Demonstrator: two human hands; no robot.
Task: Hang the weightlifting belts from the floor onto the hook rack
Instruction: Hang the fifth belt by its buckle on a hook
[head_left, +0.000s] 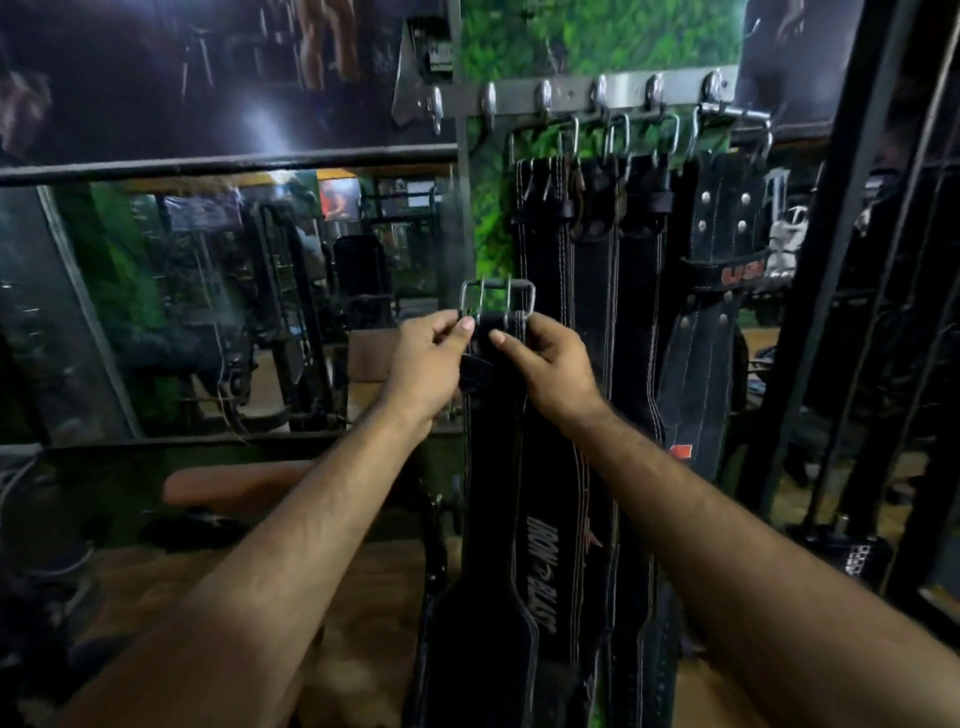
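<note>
I hold a black weightlifting belt (493, 457) upright in front of me, its metal buckle (497, 300) at the top. My left hand (431, 364) pinches the buckle's left side and my right hand (550, 364) grips the belt just under the buckle on the right. The belt's wide part hangs down between my forearms. Above, the grey hook rack (576, 98) is fixed to a green wall, well above the buckle. Several black belts (587, 249) hang from its right-hand hooks. The two hooks on the left (488, 104) are bare.
A mirror wall (208, 312) with a dark rail fills the left. A padded brown bench (234, 483) stands low on the left. A black machine frame (852, 260) rises on the right. The floor (363, 597) is brown.
</note>
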